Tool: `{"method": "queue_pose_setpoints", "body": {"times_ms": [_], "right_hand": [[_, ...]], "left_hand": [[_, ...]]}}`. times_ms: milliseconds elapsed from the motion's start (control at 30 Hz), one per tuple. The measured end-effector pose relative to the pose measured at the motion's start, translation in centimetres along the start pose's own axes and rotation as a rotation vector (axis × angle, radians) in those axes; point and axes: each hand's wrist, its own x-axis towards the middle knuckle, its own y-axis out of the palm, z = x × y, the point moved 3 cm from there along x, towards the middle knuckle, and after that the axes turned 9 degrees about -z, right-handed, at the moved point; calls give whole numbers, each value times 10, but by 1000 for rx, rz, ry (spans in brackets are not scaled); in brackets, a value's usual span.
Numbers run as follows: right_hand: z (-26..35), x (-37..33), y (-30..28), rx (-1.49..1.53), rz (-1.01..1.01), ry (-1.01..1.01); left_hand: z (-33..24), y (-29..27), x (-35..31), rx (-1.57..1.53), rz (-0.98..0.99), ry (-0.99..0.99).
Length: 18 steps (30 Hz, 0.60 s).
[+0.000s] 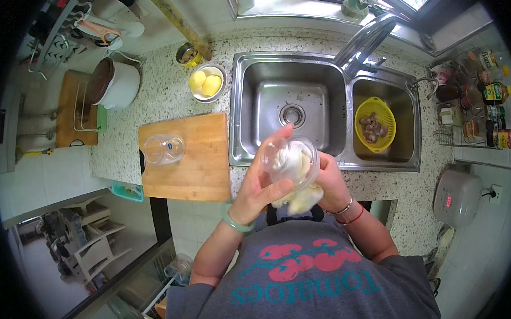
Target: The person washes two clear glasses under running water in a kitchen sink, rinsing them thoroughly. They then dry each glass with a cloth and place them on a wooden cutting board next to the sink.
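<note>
In front of my chest, both hands are closed around a clear plastic container [292, 158] with whitish pieces inside. My left hand [257, 191] grips its left side, thumb across the front and fingers behind. My right hand [333, 183] is against its right side, its fingertips hidden behind it. Just below the container, next to my right palm, are pale, whitish lumps [306, 199] whose kind I cannot make out. To my left, another clear plastic container [164, 150] with a small blue mark rests on the wooden cutting board [201, 171].
A two-basin steel sink [264, 97] lies ahead, with a tap [363, 47]. Its right basin holds a yellow colander [388, 141] with pinkish-brown pieces. A bowl [205, 98] of peeled potatoes and a yellow tin [190, 57] stand left of it. A spice rack [468, 120] hangs right.
</note>
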Motion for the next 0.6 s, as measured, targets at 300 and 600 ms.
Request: {"method": "queue_pose_setpoints", "body": {"times_ms": [300, 600], "right_hand": [[3, -11, 7, -154, 31, -25], [21, 0, 23, -823, -93, -900]], "left_hand": [[-5, -3, 13, 23, 258, 237], [8, 11, -4, -138, -205, -84]]}}
